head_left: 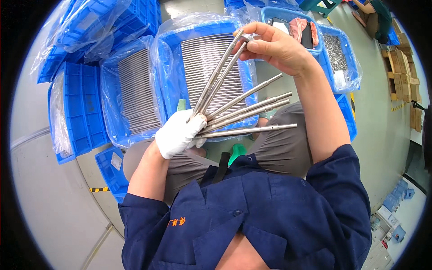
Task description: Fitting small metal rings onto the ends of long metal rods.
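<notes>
**A:** Head view: where are the workpieces, and how are they held?

**B:** A fan of metal rods (252,131) is held above the near right corner of the central blue crate (172,58); several free ends project past its right edge. The gloved left hand (177,135) has its fingers wrapped around the gathered ends. The bare right hand (279,47) has thumb and fingers drawn together at the upper rod tips; whether they pinch one or two cannot be told.

**A:** State the fault risks.

**B:** Should the left fingers loosen, smooth rods could slide through the glove and drop to the floor (378,81). Uneven pressure across the splayed bundle is the likeliest cause. Ends knocking together could mark the metal.

**A:** Markings?

**B:** Orange characters (178,222) are embroidered on the navy jacket (270,198). A white label (116,161) shows on the small crate (111,180) at near left; its print is illegible. No brand is discernible on the rods.
</notes>
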Demonstrator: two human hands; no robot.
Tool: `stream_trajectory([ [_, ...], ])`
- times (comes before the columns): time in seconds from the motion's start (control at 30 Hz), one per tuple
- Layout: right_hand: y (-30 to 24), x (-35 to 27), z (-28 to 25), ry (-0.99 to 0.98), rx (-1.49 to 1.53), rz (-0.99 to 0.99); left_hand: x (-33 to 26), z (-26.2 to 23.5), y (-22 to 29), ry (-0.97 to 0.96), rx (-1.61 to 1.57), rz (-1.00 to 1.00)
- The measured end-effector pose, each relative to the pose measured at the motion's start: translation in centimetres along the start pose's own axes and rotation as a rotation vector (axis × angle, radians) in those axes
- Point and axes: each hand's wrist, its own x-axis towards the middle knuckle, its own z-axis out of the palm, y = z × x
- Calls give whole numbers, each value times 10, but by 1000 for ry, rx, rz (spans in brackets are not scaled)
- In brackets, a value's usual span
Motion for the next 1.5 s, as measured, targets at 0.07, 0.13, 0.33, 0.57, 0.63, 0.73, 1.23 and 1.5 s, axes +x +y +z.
stream_trajectory([
  [0.07,-1,0,3,-32,52,-19,-1,-2,-3,17,15,0],
  [0.13,0,0,-1,-55,35,-33,0,-2,-3,3,14,-4],
  [0.33,5,2,10,-75,-256,112,2,1,-3,-16,-42,-22],
  [0.57,-8,-5,-17,65,-125,-57,1,1,-2,-35,-3,-34],
  [0.63,-8,-4,-9,26,-33,-93,2,4,-3,-15,-23,-47],
  [0.73,-7,-2,-4,-88,4,-111,3,4,-3,-26,53,-68],
  [1.23,-9,-4,20,-126,-240,25,14,6,-16,-45,15,1],
  [1.5,-19,-15,-55,359,-192,-184,26,2,-10,81,-103,-34],
])
